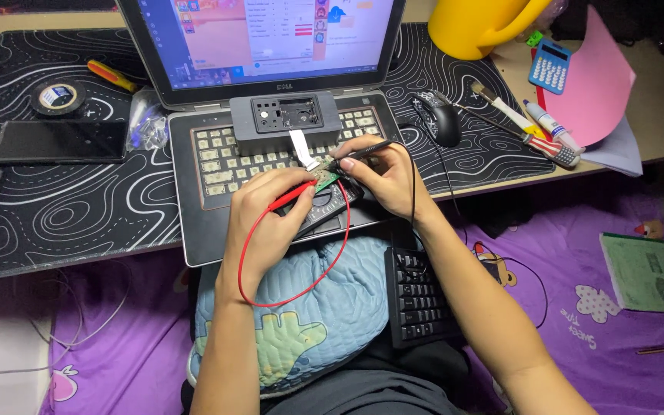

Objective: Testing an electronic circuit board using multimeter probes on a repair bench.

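My left hand (pixel 267 215) grips a red probe (pixel 292 196) with a red wire looping down over my lap. My right hand (pixel 384 175) grips a black probe (pixel 363 151) with a black wire trailing off to the right. Both probe tips meet at a small green circuit board (pixel 326 179) resting on a dark multimeter (pixel 330 206) on the laptop's palm rest. A white ribbon cable (pixel 301 147) runs from the board up to a grey box-shaped part (pixel 284 121) lying on the laptop keyboard (pixel 224 165).
The laptop sits on a black patterned mat (pixel 71 207). A black mouse (pixel 441 119), roll of tape (pixel 57 97), screwdriver (pixel 113 75), dark tablet (pixel 59 141), yellow jug (pixel 474 27), calculator (pixel 549 66) and pens lie around. A loose black keyboard (pixel 416 296) and blue cushion (pixel 309 315) rest on my lap.
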